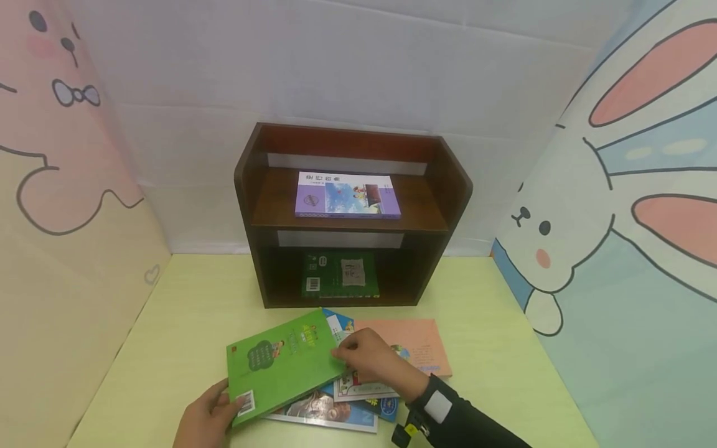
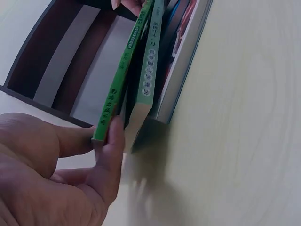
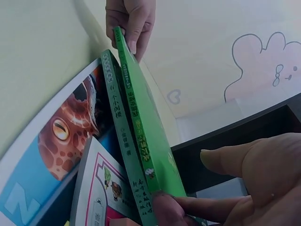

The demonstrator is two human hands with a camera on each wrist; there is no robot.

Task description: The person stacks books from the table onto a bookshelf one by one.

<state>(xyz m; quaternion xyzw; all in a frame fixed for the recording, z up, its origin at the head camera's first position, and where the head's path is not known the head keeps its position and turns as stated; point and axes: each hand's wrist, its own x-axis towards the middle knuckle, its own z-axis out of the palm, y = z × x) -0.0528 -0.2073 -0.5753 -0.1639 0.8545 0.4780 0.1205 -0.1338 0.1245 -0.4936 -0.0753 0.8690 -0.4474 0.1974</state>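
A bright green book (image 1: 285,364) lies slantwise over a loose pile. My left hand (image 1: 206,415) pinches its near left corner, thumb on the cover beside the barcode. At the book's other end my right hand (image 1: 372,358) holds the edge with curled fingers; in the right wrist view the fingertips meet the spine while the thumb stands off the cover. Just under it, a teal-spined book (image 2: 149,70) shows in the left wrist view, with a narrow gap between the two. Lower in the pile are a blue book with an octopus picture (image 3: 70,127) and a white-bordered book (image 3: 101,183).
A salmon book (image 1: 417,345) lies at the pile's right. Behind stands a dark brown two-tier shelf (image 1: 350,225), with a purple book (image 1: 347,196) flat on top and a dark green book (image 1: 340,274) flat below. Cartoon-printed walls flank the pale yellow table (image 1: 493,348).
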